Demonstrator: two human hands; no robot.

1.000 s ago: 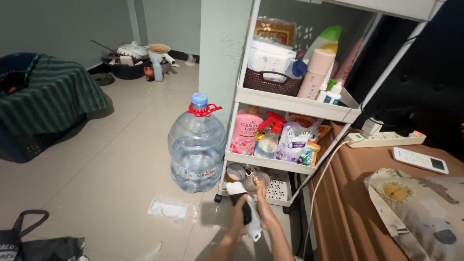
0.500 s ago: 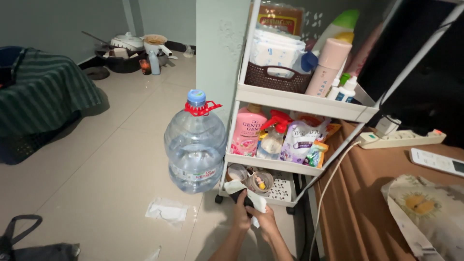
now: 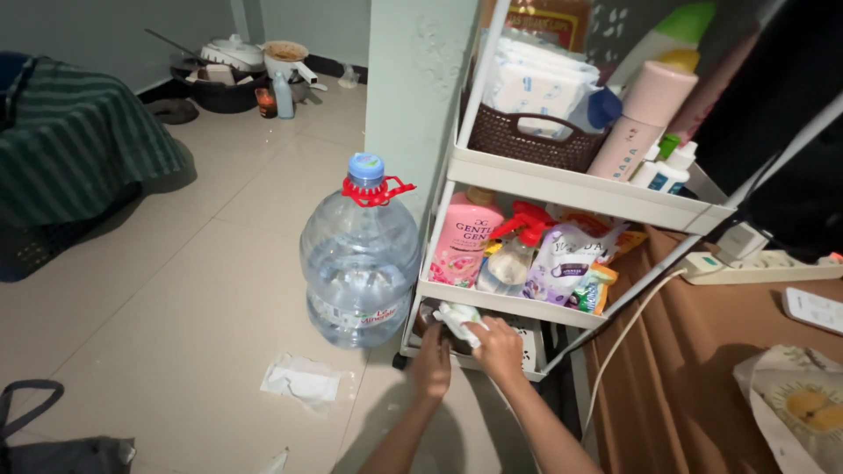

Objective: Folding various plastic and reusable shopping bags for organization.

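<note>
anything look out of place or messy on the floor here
Yes: a crumpled white tissue lies loose on the tiles in front of the big water jug, left of the left hand. It looks dropped rather than put away.

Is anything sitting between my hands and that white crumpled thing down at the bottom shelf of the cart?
Nothing visible does. The right hand already grips the white crumpled packet at the cart's bottom shelf; the left hand is right beside it.

place: home, lived-in room | floor: pale tiles | white cart [image 3: 562, 189] of toiletries and cleaners | water jug [image 3: 360, 254] | pots [image 3: 230, 70] on floor by wall | striped cloth [image 3: 75, 149] | power strip [image 3: 755, 263] on brown cover
</note>
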